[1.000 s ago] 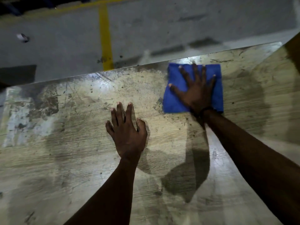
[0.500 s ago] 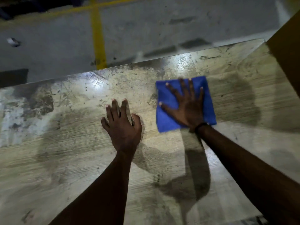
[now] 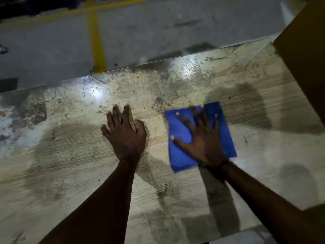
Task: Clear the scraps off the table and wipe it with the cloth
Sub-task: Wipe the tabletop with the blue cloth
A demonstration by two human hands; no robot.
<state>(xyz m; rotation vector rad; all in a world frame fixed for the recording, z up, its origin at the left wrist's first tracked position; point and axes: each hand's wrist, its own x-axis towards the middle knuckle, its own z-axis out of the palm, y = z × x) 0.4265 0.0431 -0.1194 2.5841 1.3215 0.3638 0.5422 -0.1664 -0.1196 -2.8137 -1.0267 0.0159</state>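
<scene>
right hand (image 3: pixel 204 140) flat, fingers spread on the blue cloth (image 3: pixel 226 138), left hand (image 3: pixel 124 132) splayed on the table (image 3: pixel 70 173): light pressure could let the cloth bunch and skip stains.

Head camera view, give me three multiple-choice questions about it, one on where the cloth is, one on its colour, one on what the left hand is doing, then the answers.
1. Where does the cloth lie?
A. on the floor
B. on the table, under the right hand
C. draped over the left arm

2. What colour is the cloth?
A. blue
B. white
C. red

3. How is the left hand?
A. gripping the cloth
B. raised off the table
C. resting on the bare table, holding nothing

Answers: 1 B, the right hand lies spread flat on the cloth on the table. 2 A, it is plainly blue. 3 C, the left hand's fingers touch the tabletop, apart from the cloth.
</scene>
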